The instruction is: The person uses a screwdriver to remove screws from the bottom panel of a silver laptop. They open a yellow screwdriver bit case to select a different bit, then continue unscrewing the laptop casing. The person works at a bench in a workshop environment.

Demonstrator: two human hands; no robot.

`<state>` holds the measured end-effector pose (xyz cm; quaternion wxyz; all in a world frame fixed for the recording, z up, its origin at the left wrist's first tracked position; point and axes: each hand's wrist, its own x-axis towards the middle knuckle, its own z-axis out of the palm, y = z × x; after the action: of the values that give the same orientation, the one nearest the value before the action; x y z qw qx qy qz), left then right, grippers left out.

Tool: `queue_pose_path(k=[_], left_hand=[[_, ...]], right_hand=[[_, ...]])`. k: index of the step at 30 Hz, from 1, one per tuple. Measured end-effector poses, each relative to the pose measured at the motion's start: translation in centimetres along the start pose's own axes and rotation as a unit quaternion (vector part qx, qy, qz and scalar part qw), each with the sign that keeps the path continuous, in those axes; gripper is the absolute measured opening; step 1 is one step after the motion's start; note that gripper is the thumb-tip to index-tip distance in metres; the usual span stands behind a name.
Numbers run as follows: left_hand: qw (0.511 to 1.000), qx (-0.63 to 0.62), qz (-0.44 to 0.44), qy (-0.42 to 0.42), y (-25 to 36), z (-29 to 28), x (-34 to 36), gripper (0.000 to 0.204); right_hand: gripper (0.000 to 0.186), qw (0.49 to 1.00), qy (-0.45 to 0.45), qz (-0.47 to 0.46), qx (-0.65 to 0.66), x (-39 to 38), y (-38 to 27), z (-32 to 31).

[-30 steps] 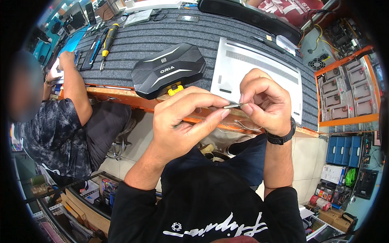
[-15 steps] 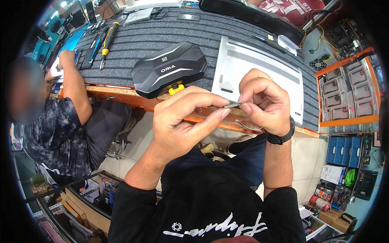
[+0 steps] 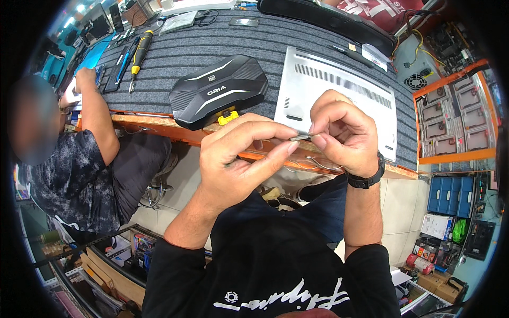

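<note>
Green bag [image 3: 459, 231] below blue drawers [image 3: 449, 197]

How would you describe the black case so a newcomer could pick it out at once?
On the grey ribbed mat, a flat silver laptop lies at right. Left of it, beyond the left hand, is the black case. Its pale-streaked, many-sided lid and yellow latch set it apart from the laptop.

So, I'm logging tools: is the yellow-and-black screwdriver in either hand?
No, the screwdriver lies on the grey striped mat, while left hand and right hand pinch a slim piece.
</note>
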<state>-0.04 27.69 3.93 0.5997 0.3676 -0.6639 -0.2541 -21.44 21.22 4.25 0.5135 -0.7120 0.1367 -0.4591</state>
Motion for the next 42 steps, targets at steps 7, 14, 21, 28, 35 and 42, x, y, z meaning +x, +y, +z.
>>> queue_pose_path(k=[7, 14, 21, 28, 35, 42], left_hand=[[1.0, 0.0, 0.0, 0.0, -0.1, 0.1, 0.0, 0.018], [0.998, -0.031, -0.052, -0.015, -0.4, 0.0, -0.5, 0.02], [0.997, -0.044, -0.056, -0.027, -1.1, 0.2, -0.8, 0.02], [0.996, -0.057, -0.06, -0.031, -1.5, 0.6, -0.9, 0.019], [0.995, -0.06, -0.07, -0.031, -1.7, 0.7, -1.0, 0.018], [0.997, -0.042, -0.066, -0.017, -2.2, 1.6, -0.4, 0.018]], right_hand=[[0.018, 1.0, -0.001, 0.008, 0.003, -0.1, 0.0, -0.1], [0.035, 0.984, 0.06, 0.008, 0.17, -0.7, 0.3, -0.6], [0.035, 0.986, 0.085, 0.019, 0.145, -1.2, 0.0, -1.8], [0.029, 0.994, 0.057, 0.036, 0.091, -1.6, -0.9, -0.8], [0.027, 0.995, 0.04, 0.032, 0.084, -1.6, -1.4, -0.5], [0.022, 0.972, 0.006, 0.018, -0.234, -0.9, -2.6, -0.2]])
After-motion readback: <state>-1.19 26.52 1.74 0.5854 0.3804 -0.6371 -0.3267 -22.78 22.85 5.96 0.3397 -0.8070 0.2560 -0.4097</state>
